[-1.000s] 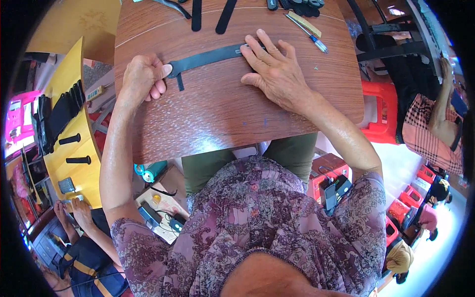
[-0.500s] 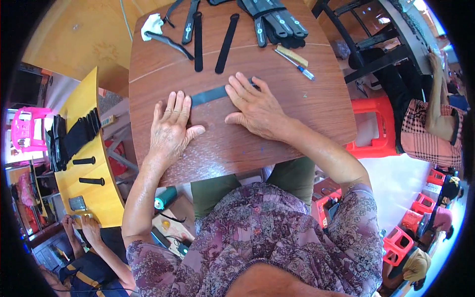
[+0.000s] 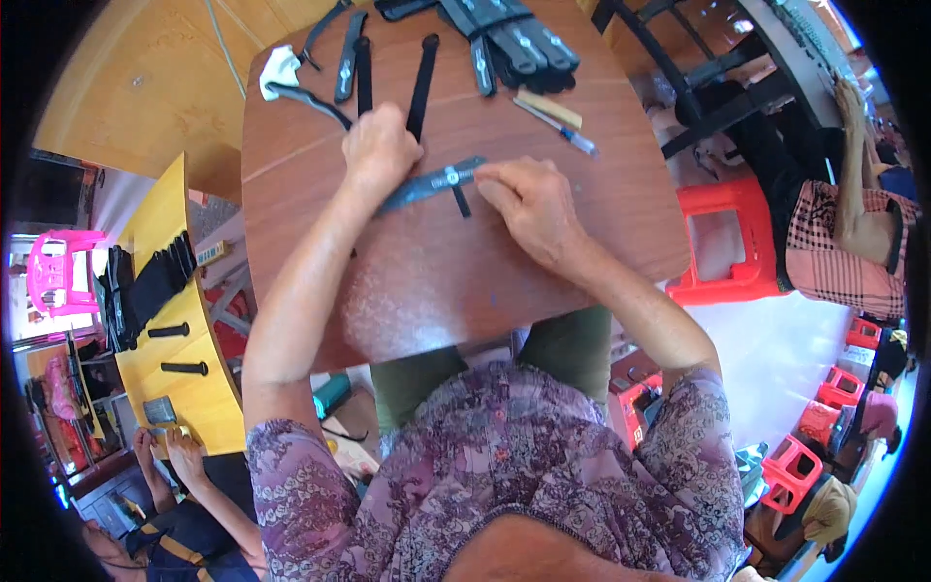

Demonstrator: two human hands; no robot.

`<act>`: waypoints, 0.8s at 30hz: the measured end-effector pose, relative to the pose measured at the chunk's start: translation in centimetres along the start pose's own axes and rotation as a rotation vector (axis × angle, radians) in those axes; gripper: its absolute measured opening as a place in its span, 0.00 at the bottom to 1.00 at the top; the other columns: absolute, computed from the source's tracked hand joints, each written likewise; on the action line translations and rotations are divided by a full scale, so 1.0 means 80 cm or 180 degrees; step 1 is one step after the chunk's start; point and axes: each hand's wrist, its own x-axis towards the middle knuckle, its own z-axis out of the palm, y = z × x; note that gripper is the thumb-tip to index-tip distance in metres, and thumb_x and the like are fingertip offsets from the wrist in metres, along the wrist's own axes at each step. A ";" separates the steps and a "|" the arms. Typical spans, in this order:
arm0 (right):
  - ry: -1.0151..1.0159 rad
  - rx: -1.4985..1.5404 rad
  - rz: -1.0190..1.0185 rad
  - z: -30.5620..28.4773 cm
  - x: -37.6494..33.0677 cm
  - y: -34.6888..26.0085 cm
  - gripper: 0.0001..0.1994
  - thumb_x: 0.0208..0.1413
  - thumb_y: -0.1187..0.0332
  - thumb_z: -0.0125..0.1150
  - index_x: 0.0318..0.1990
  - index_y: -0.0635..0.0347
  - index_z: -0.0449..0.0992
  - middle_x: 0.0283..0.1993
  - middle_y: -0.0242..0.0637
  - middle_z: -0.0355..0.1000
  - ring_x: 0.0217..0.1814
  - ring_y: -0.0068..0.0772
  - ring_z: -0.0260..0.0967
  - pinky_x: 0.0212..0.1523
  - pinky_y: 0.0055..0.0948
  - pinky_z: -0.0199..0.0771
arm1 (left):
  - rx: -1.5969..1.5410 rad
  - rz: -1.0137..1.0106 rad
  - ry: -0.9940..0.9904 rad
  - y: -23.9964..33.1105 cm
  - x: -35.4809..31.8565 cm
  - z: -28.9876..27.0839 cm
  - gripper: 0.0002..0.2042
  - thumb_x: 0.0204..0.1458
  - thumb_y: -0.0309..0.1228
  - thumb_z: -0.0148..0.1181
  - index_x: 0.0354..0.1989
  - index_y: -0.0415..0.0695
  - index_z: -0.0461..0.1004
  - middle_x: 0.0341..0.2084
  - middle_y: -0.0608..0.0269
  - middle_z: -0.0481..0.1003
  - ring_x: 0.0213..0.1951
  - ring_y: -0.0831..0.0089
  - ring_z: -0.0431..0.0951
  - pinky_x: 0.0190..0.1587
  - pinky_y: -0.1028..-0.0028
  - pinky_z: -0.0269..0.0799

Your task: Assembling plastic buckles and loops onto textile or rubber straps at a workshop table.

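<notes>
On the brown table [image 3: 436,276] a grey strap [image 3: 427,186] with a pale round mark lies slantwise, a short dark tab [image 3: 462,201] sticking out below it. My right hand [image 3: 535,206] is closed at the strap's right end, thumb and finger pinching there. Beyond the strap's left part, my left hand [image 3: 378,147] is curled over the near ends of two black straps, one on the left [image 3: 365,78] and one on the right [image 3: 423,89]. Its fingers are closed, but whatever they hold is hidden.
A bundle of grey-and-black straps [image 3: 514,44] lies at the table's far edge. Nearby are a pen [image 3: 572,136], a tan strip [image 3: 550,109] and a white cloth [image 3: 280,72]. A red stool [image 3: 722,238] stands right; a co-worker's hands [image 3: 179,451] work at a yellow table [image 3: 208,388] left.
My left hand has gone from lying flat to curling over the black straps farther away. My right hand has closed on the grey strap, which now shows its marked face and dark tab.
</notes>
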 end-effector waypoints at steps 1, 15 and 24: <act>0.0110 0.0025 -0.0131 0.002 -0.005 0.006 0.06 0.47 0.69 0.57 0.32 0.60 0.77 0.29 0.42 0.73 0.35 0.44 0.69 0.36 0.40 0.64 | -0.0347 -0.0168 -0.0409 -0.002 0.009 -0.003 0.07 0.35 0.25 0.65 0.22 0.36 0.75 0.21 0.48 0.75 0.22 0.62 0.76 0.24 0.65 0.69; -0.0731 0.4297 0.1873 0.004 0.018 -0.032 0.21 0.59 0.54 0.49 0.43 0.68 0.71 0.38 0.48 0.74 0.35 0.32 0.72 0.34 0.28 0.71 | -0.5071 -0.0937 -0.1060 0.060 -0.162 -0.066 0.11 0.37 0.17 0.65 0.31 0.39 0.73 0.20 0.65 0.74 0.18 0.84 0.70 0.15 0.86 0.60; -0.0576 0.0230 -0.0907 -0.031 -0.038 -0.067 0.16 0.47 0.73 0.56 0.47 0.59 0.74 0.28 0.39 0.70 0.30 0.37 0.67 0.31 0.31 0.67 | -0.5875 -0.1495 -0.1654 0.024 -0.232 -0.061 0.17 0.53 0.34 0.54 0.43 0.32 0.69 0.29 0.50 0.75 0.19 0.68 0.74 0.23 0.76 0.73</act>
